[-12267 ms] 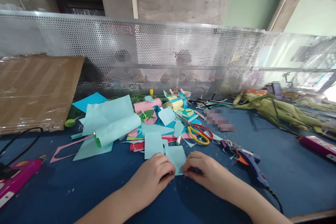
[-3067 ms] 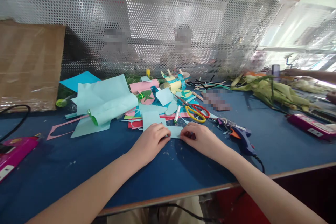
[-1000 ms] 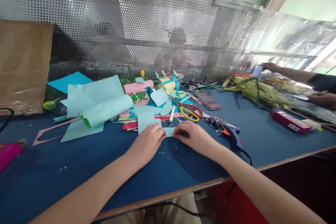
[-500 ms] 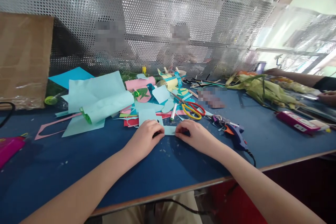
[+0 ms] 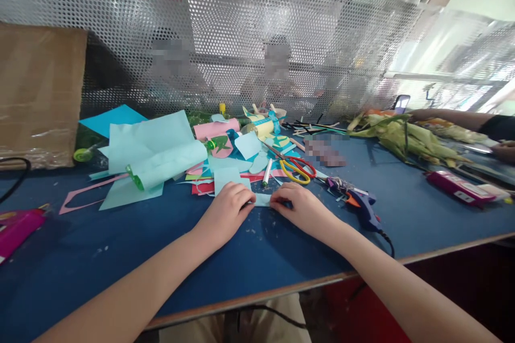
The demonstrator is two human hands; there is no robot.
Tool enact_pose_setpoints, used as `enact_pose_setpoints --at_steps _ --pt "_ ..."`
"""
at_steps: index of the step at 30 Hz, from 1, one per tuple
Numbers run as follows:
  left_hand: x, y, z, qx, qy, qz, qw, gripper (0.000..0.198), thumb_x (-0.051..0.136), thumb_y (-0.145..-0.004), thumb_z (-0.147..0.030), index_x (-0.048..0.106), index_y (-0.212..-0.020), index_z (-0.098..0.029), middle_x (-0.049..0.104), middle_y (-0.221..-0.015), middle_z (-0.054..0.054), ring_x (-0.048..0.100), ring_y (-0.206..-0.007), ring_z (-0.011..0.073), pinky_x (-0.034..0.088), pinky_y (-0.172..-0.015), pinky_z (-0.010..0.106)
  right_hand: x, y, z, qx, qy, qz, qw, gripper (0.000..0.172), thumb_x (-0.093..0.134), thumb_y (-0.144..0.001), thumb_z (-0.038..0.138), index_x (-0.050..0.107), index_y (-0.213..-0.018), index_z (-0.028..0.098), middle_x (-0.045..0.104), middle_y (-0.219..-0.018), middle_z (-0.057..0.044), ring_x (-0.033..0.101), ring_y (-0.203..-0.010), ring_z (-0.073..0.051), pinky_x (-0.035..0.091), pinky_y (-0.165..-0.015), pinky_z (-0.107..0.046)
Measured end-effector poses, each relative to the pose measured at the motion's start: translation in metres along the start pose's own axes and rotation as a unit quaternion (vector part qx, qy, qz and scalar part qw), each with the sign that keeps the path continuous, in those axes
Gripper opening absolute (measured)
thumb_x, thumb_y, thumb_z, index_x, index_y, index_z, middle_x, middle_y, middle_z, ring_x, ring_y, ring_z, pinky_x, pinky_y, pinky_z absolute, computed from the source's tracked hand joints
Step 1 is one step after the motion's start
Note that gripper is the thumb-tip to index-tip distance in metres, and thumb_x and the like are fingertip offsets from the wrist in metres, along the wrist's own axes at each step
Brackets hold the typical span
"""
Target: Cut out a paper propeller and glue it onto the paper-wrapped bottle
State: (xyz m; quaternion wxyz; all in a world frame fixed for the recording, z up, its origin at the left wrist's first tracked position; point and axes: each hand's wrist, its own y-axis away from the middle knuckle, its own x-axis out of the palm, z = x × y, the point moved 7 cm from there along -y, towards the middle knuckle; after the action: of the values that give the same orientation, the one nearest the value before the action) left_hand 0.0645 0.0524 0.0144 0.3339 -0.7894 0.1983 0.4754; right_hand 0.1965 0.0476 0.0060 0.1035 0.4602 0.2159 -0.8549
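A small light-blue paper strip (image 5: 262, 200) lies low over the blue table, stretched between my two hands. My left hand (image 5: 229, 204) pinches its left end, and my right hand (image 5: 298, 204) pinches its right end; the fingertips partly cover both ends. Just beyond my left hand is a larger light-blue paper piece (image 5: 226, 178). Past the strip lie a white marker (image 5: 267, 172) and scissors (image 5: 296, 168) with red and yellow handles. A purple-blue glue gun (image 5: 362, 208) rests to the right of my right hand.
Left of the hands, a light-blue paper sheet (image 5: 148, 139) is spread around a green bottle. Corn husks (image 5: 396, 136) and a magenta box (image 5: 458, 188) lie at right, near another person's arm (image 5: 450, 117). Cardboard (image 5: 40, 96) leans against the perforated metal screen (image 5: 241, 27) behind.
Both hands keep their pinch on the paper strip. The strip looks slightly narrower and more tilted than before. The whole view has shifted a little.
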Motion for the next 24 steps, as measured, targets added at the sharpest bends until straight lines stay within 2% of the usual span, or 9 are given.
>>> enact_pose_setpoints --at_steps 10,14,19,24 --pt "0.0011 -0.0014 0.0016 0.005 0.005 0.006 1.000 0.012 0.055 -0.085 -0.012 0.063 -0.077 -0.016 0.063 -0.081 0.004 0.056 -0.081 0.0196 0.045 -0.077 0.034 -0.0042 0.0023 -0.0029 0.005 -0.019 0.003 1.000 0.009 0.062 -0.080 0.011 0.064 -0.079 0.019 0.064 -0.078 -0.002 0.059 -0.073 -0.016 0.047 -0.067 -0.027" --pt "0.0031 -0.0022 0.0009 0.005 -0.006 0.007 1.000 0.014 0.052 -0.088 -0.014 0.061 -0.078 -0.016 0.063 -0.081 0.005 0.056 -0.082 0.0202 0.045 -0.077 0.034 -0.0048 0.0021 -0.0016 -0.001 -0.018 -0.007 1.000 0.012 0.061 -0.079 0.008 0.065 -0.075 0.019 0.064 -0.079 -0.004 0.059 -0.077 -0.018 0.046 -0.070 -0.029" --pt "0.0031 -0.0012 0.0009 0.007 -0.015 -0.009 1.000 0.013 0.047 -0.090 -0.014 0.058 -0.085 -0.017 0.063 -0.084 0.004 0.056 -0.083 0.0204 0.046 -0.076 0.034 -0.0029 -0.0003 -0.0025 0.005 -0.010 -0.014 1.000 0.013 0.060 -0.078 0.007 0.064 -0.073 0.019 0.062 -0.073 -0.003 0.058 -0.073 -0.018 0.045 -0.067 -0.029" --pt "0.0041 0.0005 -0.0018 0.029 -0.016 0.007 0.999 0.013 0.049 -0.090 -0.015 0.060 -0.082 -0.016 0.061 -0.082 0.005 0.054 -0.083 0.0207 0.045 -0.076 0.034 -0.0034 0.0003 -0.0038 0.013 -0.002 -0.020 1.000 0.013 0.060 -0.077 0.006 0.063 -0.075 0.019 0.059 -0.072 -0.001 0.057 -0.072 -0.017 0.044 -0.065 -0.027"
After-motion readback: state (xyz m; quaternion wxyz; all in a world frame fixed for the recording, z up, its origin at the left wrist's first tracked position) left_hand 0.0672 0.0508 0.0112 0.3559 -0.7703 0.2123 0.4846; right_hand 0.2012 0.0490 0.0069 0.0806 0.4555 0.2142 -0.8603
